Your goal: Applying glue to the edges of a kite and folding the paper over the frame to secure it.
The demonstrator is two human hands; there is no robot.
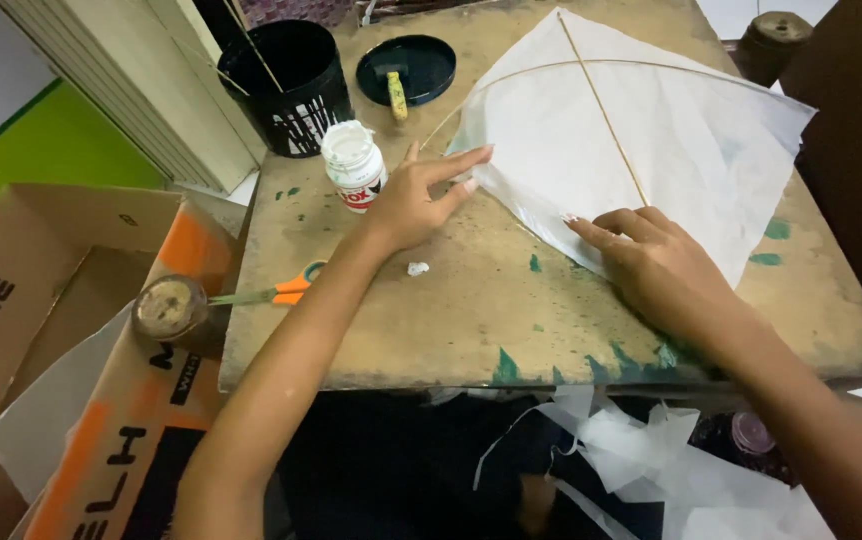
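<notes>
Head view: left hand [416, 200] and right hand [651, 262] press white kite [631, 130] flat.

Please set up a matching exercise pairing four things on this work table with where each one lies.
Things:
1. white glue bottle
2. orange-handled scissors
3. black perforated cup
4. white paper kite

Places:
a. at the table's left edge, blades pointing off it
b. under the fingertips of the left hand and right hand
c. at the table's far left corner
d. just left of the left hand, upright

Pairs: 1-d, 2-a, 3-c, 4-b
</notes>
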